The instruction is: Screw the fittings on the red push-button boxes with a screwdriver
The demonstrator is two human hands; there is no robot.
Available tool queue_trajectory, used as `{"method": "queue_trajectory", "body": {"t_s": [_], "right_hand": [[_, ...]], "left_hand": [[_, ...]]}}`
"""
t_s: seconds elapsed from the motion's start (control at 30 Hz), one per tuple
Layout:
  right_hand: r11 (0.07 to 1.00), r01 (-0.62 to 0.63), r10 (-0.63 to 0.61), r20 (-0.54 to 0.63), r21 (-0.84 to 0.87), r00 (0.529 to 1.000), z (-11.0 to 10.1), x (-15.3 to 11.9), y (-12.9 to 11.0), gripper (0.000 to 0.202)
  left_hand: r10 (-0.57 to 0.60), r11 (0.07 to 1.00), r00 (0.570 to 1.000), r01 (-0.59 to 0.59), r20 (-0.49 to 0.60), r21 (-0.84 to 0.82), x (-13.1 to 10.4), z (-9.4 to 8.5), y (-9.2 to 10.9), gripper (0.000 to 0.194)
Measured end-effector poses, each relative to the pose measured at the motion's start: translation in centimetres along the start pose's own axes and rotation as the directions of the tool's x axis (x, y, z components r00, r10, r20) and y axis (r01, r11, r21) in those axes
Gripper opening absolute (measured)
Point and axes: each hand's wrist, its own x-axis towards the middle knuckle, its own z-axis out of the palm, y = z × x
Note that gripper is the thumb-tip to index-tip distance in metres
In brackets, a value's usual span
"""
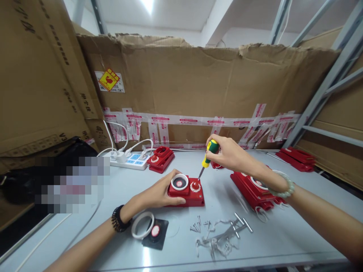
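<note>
A red box-shaped device (191,201) with a white ring around a dark disc and a red knob lies on the table. My left hand (167,192) grips its left end, thumb along the front side. In my right hand (224,151) is a screwdriver (205,160) with a yellow and green handle, held tilted. Its tip meets the top far right corner of the device, by a small screw. Close to my left wrist lie a loose white ring (136,235) and a black square plate (161,238) with a round red-and-white centre.
Several loose screws (195,227) and metal rods with chains (224,238) lie in front. More red devices (244,189) sit under my right forearm, and red housings stand at the back left (161,159) and far right (295,158). A white power strip (127,161) with cables is behind; cardboard (198,83) walls the back.
</note>
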Motion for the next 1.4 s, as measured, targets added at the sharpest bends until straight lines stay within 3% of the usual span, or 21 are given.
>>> {"method": "queue_trajectory", "body": {"t_s": [0.17,0.37,0.43,0.6,0.7,0.8,0.97,1.17,1.4], "right_hand": [[0.941,0.131,-0.142,-0.013,-0.312,0.99,0.0,-0.2,-0.1,0.015],[0.986,0.152,-0.143,0.125,-0.062,0.982,-0.9,0.1,-1.1,0.012],[0.984,0.157,-0.145,0.123,-0.087,0.982,-0.8,0.2,-1.1,0.011],[0.946,0.107,-0.118,-0.018,-0.306,0.993,0.0,0.6,-1.1,0.024],[0.978,0.129,-0.12,0.062,-0.161,0.991,-0.3,0.5,-1.4,0.011],[0.989,0.131,-0.122,0.137,-0.062,0.983,-0.7,0.3,-1.4,0.01],[0.971,0.098,-0.093,0.033,-0.217,0.995,-0.1,0.3,-1.3,0.014],[0.995,0.091,-0.086,0.094,-0.049,0.992,-0.3,0.4,-1.7,0.012],[0.982,0.051,-0.053,-0.003,-0.18,0.999,0.1,0.9,-1.4,0.02]], "left_hand": [[0.012,1.0,1.0,-0.012,0.006,-0.011,0.0,0.0,0.1,0.049],[0.012,1.0,1.0,-0.012,-0.004,0.012,0.0,0.0,0.2,0.048],[0.013,1.0,1.0,-0.013,-0.002,0.015,0.0,0.0,0.1,0.048],[0.003,1.0,1.0,-0.003,-0.001,0.012,0.0,0.0,0.2,0.049],[0.014,1.0,1.0,-0.014,-0.004,0.023,0.0,0.0,0.1,0.048],[0.017,0.999,1.0,-0.017,-0.006,0.029,0.0,0.0,0.0,0.049],[-0.002,1.0,1.0,0.002,0.011,-0.002,-0.1,0.0,0.0,0.05],[0.017,1.0,1.0,-0.017,0.003,0.022,0.0,0.0,0.1,0.049],[0.009,1.0,1.0,-0.01,0.002,0.008,0.0,-0.1,0.1,0.048]]}}
